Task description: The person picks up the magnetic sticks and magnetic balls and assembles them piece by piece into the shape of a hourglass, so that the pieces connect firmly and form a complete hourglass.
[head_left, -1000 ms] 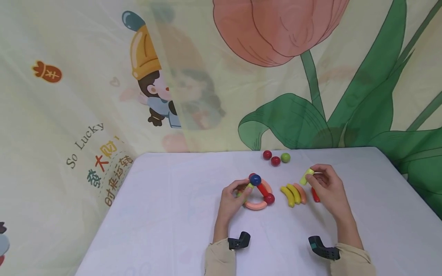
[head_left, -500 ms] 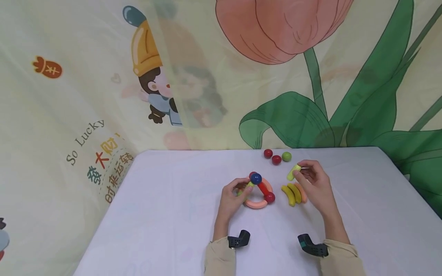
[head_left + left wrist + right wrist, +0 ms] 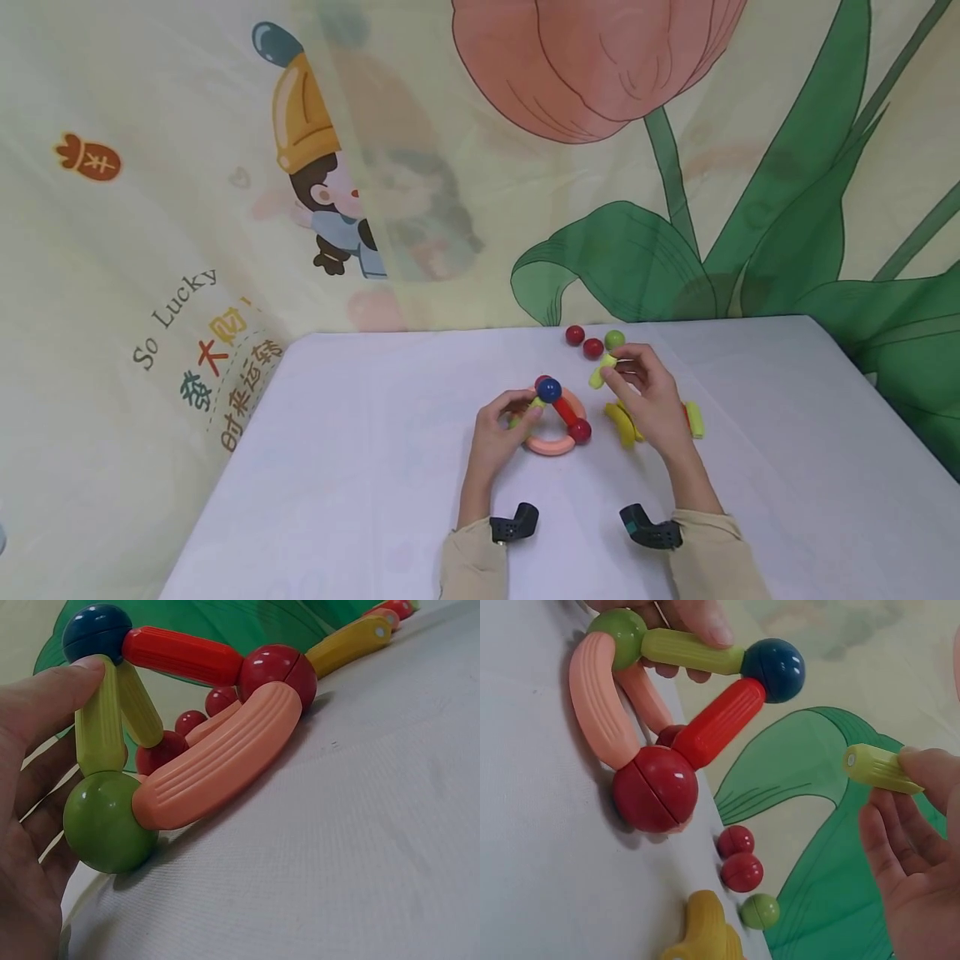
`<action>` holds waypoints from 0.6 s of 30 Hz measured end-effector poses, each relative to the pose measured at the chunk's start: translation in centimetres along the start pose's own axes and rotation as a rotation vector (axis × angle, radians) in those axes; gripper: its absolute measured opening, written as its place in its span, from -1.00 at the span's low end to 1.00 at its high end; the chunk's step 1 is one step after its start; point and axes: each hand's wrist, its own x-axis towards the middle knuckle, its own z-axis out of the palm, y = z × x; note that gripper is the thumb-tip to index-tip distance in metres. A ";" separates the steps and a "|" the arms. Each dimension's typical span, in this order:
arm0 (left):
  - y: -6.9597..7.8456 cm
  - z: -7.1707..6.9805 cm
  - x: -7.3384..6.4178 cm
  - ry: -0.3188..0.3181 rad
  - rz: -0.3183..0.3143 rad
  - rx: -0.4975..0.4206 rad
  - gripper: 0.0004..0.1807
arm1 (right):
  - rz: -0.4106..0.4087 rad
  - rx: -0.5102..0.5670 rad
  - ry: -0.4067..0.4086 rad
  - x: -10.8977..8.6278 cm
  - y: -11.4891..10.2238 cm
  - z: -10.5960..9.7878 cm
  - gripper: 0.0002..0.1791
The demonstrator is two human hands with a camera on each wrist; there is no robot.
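My left hand (image 3: 497, 433) pinches an upright yellow-green magnetic stick (image 3: 100, 724) between thumb and fingers. That stick belongs to a toy frame: curved pink sticks (image 3: 221, 761) and balls form a ring on the table. A red stick (image 3: 724, 724) and the yellow-green sticks rise from it to a blue ball (image 3: 549, 389) on top. Right of the frame, my right hand (image 3: 651, 404) holds a loose yellow-green magnetic stick (image 3: 881, 769) above the table, its metal-dotted end pointing toward the frame. The stick and frame are apart.
Two red balls (image 3: 593, 348) and a green ball (image 3: 614, 339) lie near the table's back edge. Yellow curved sticks (image 3: 620, 425) lie below my right hand, partly hidden by it. Another yellow-green stick (image 3: 696, 420) lies further right beside a red one.
My right hand has moved left toward the frame with its yellow-green stick, uncovering the stick lying at the right. My left hand stays on the frame.
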 end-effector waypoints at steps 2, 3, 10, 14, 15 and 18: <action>-0.1 0.0 0.0 -0.003 -0.008 0.003 -0.72 | -0.002 -0.001 -0.005 0.1 0.0 0.3 -0.56; -0.1 0.1 0.0 -0.004 -0.011 0.005 -0.72 | -0.008 0.001 -0.007 0.2 0.1 0.5 -0.57; 2.3 -0.3 -0.5 -0.021 0.000 -0.009 -0.71 | -0.092 0.075 -0.032 1.0 2.2 1.5 -0.59; 3.4 -0.6 -0.8 -0.025 0.000 -0.010 -0.72 | -0.067 0.065 -0.039 1.0 0.9 1.9 -0.60; 3.5 -0.6 -0.8 -0.024 0.001 -0.011 -0.72 | -0.051 0.067 -0.041 1.0 0.3 1.9 -0.60; 3.6 -0.6 -0.8 -0.023 -0.003 -0.014 -0.73 | -0.025 0.077 -0.052 0.9 -0.4 2.0 -0.61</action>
